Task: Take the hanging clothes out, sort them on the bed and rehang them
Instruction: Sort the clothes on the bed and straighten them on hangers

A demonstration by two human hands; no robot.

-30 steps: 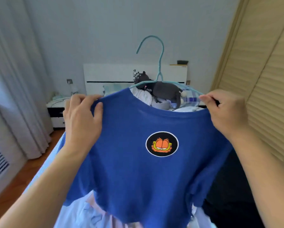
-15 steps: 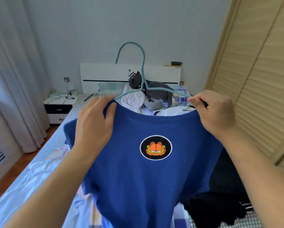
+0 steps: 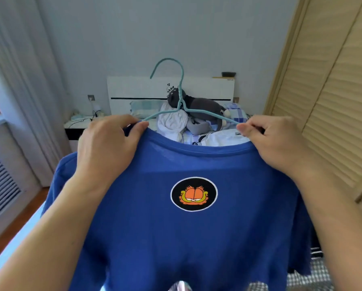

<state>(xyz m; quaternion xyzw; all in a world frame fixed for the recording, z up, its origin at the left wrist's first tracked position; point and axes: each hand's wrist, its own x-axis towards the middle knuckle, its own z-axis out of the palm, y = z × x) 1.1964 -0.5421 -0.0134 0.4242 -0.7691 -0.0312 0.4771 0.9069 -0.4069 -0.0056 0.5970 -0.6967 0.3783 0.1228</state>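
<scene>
One blue T-shirt hangs on one teal hanger, held up over the bed; the left hand pinches its left shoulder, the right hand pinches its right shoulder; one grey plush cat lies on the bed behind it.

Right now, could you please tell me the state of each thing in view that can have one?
Blue T-shirt: on the hanger, held up, hanging open below the collar.
Teal hanger: upright, hook free, arms inside the shirt's neck.
Left hand: grips the shirt's left shoulder.
Right hand: pinches the shirt's right shoulder.
Wardrobe door: looks closed.
Plush toy: lying on the bed.
White garment: crumpled on the bed.
</scene>
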